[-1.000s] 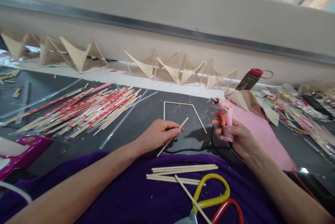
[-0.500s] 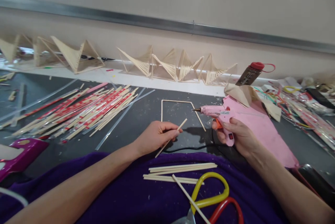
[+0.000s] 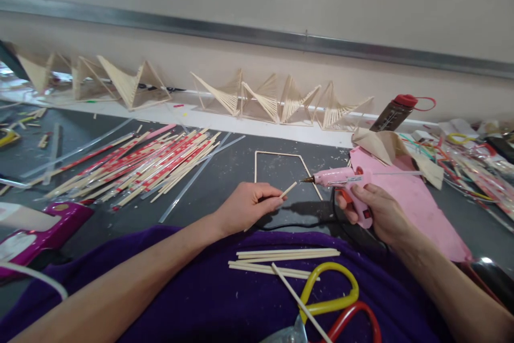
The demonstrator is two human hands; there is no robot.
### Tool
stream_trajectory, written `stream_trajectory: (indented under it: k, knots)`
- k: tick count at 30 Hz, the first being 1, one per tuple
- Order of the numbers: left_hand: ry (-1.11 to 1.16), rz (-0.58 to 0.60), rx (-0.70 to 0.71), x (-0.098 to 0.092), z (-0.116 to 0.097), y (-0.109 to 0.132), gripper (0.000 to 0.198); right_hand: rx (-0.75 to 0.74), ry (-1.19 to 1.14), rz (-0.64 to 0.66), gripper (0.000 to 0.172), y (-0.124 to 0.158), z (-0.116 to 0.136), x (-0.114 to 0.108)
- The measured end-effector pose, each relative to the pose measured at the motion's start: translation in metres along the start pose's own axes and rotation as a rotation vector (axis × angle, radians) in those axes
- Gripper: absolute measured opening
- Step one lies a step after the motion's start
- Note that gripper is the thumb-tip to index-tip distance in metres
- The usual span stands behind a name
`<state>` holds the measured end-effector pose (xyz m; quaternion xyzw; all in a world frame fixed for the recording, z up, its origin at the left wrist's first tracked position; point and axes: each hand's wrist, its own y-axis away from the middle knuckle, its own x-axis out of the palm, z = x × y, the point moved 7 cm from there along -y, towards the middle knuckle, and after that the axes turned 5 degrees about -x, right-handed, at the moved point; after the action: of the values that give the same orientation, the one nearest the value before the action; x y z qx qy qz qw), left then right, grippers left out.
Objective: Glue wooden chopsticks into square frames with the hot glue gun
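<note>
Head view: the left hand point(image 3: 249, 206) pinches a short stick point(image 3: 289, 189) above the counter point(image 3: 225, 177), and the right hand point(image 3: 381, 213), wrapped round the pink glue gun point(image 3: 341, 176), has swung its nozzle toward nine o'clock, just beside the stick's tip.

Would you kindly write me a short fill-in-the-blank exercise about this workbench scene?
1. The right hand holds a ____ glue gun.
2. The left hand pinches a stick; more sticks lie on a ____ cloth.
3. The scissors have one yellow handle and one ____ handle.
Missing words: pink; purple; red.
</note>
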<state>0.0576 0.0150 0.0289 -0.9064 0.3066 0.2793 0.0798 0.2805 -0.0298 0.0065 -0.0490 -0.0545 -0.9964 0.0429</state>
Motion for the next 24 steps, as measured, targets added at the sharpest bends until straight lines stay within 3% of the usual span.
stream_trajectory:
  k: [4,7,13,24]
  knots:
    - [0.03,-0.062,-0.018,-0.004,0.001,0.0,0.024,0.0,-0.007,-0.012,0.036,0.0,0.001,0.0]
    - [0.188,-0.125,-0.129,-0.008,0.009,0.001,0.025,0.024,-0.016,0.001,0.038,0.001,-0.002,0.006]
    - [0.503,-0.066,-0.283,0.002,0.016,0.003,0.029,0.088,0.043,0.057,0.042,0.006,-0.013,0.02]
    - [0.467,-0.049,-0.283,0.01,0.016,0.002,0.021,0.084,0.099,0.094,0.041,0.007,-0.019,0.026]
